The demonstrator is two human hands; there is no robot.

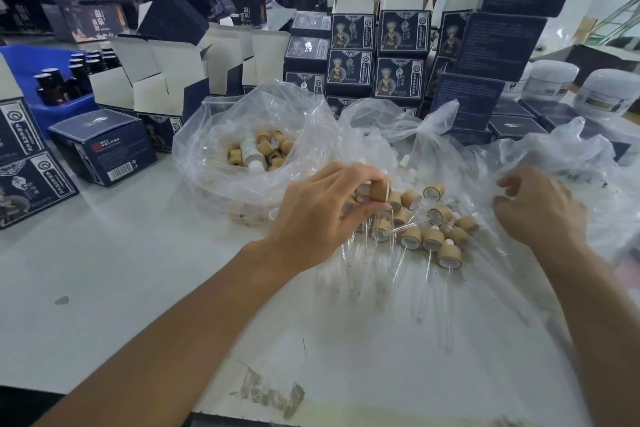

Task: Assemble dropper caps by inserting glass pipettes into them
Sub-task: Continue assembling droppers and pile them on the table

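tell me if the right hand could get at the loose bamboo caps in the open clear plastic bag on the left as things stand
Probably not directly. The right hand is far over on the crinkled clear bag at the right, and the left hand, gripping a tan bamboo dropper cap, lies between it and the open clear plastic bag.

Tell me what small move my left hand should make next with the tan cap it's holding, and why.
Probably set it down on the pile of finished tan droppers. The left hand pinches a tan wooden-look dropper cap just above that pile, a thin glass pipette seemingly already hanging from it, while the right hand holds nothing.
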